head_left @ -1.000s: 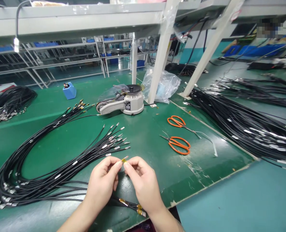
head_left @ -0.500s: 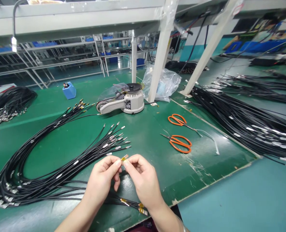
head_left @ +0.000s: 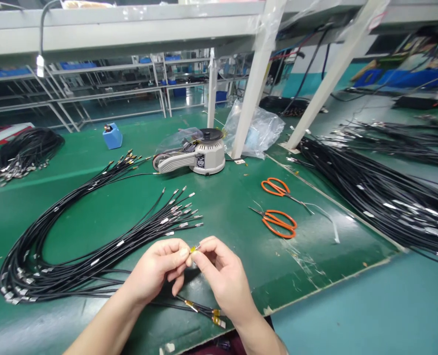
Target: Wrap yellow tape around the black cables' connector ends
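My left hand [head_left: 157,270] and my right hand [head_left: 224,278] meet near the front of the green mat, both pinching the metal tip of a thin black cable [head_left: 193,248] wrapped in yellow tape. Just beyond my fingers fans out a bundle of black cables with bare metal tips [head_left: 174,217]. Below my hands lie a few cable ends with yellow tape on them [head_left: 213,315]. A grey tape dispenser [head_left: 196,155] stands further back in the middle.
Two orange scissors [head_left: 278,222] lie to the right of my hands. A long pile of black cables [head_left: 374,192] runs along the right. A blue box [head_left: 112,135] and another cable coil [head_left: 22,153] sit at the back left. White frame legs [head_left: 253,88] rise behind the dispenser.
The view has shifted slightly, so everything sits a little further right. My hands stay pinched together on the cable tip, with the fingers turned a little around it.
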The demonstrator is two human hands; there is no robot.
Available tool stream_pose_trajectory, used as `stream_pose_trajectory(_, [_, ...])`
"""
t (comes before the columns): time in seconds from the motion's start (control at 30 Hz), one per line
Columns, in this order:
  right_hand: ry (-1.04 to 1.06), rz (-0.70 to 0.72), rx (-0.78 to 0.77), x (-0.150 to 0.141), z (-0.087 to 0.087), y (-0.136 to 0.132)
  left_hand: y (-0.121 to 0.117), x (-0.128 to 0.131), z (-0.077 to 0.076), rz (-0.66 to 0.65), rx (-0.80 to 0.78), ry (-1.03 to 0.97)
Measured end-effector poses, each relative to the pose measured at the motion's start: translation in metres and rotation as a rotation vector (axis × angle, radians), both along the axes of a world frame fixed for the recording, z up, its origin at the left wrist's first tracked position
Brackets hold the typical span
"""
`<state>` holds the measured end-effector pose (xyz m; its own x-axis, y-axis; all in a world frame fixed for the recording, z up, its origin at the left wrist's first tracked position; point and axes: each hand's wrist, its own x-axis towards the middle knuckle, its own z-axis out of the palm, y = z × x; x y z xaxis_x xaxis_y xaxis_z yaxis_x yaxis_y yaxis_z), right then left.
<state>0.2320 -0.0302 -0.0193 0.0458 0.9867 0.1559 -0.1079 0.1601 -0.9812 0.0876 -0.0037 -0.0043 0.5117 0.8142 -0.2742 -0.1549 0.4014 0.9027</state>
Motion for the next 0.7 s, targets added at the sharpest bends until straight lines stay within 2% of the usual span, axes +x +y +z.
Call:
stream_pose_trajectory(0.13, [0.056, 0.057, 0.029, 0.003, -0.005, 0.0, 0.002, -0.006, 0.002, -0.103, -0.05, -0.031])
stream_pose_trajectory(0.3, [-0.061, 0.176, 0.224, 0.01, -0.007, 0.0, 0.002, -0.011, 0.004, -0.276, -0.121, -0.047])
stream_pose_trajectory(0.37, [-0.08, 0.188, 0.243, 0.016, -0.006, 0.001, 0.0, -0.01, 0.005, -0.296, -0.094, -0.007])
stream_pose_trajectory(0.43, [-0.083, 0.21, 0.202, 0.025, -0.004, 0.002, -0.003, -0.005, 0.008, -0.22, 0.02, 0.102])
stream_pose_trajectory(0.57, [-0.094, 0.199, 0.07, 0.044, 0.001, 0.002, -0.013, 0.007, 0.016, 0.011, 0.412, 0.435])
stream_pose_trajectory(0.63, [-0.146, 0.144, 0.044, 0.046, 0.003, 0.0, -0.017, 0.01, 0.017, 0.031, 0.552, 0.541])
stream_pose_trajectory(0.7, [-0.189, 0.105, 0.027, 0.044, 0.003, -0.002, -0.018, 0.011, 0.016, 0.003, 0.588, 0.58])
